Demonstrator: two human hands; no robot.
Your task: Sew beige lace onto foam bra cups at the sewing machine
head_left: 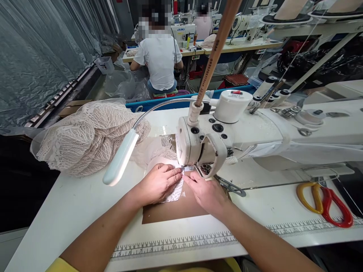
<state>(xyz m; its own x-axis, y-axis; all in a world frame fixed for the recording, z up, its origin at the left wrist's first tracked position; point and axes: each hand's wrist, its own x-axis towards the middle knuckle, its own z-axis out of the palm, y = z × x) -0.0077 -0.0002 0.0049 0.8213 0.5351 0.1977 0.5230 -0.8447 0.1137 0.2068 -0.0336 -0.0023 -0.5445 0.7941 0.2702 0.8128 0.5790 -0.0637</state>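
My left hand lies on a pale lace fabric piece, fingers stretched out flat toward the presser foot of the sewing machine. On the other side of the foot, my right hand has its thumb and forefinger close together at the fabric's edge, with the other fingers curled under. The needle area is mostly hidden by the machine head and my fingertips. Beneath both hands is a brown plate on the white table. More of the sheer lace runs behind my left hand.
A stack of lace pieces sits at the left, near a bendable lamp. To the right lie scissors with yellow and red handles. A printed ruler strip follows the front edge. A person in white sits farther back.
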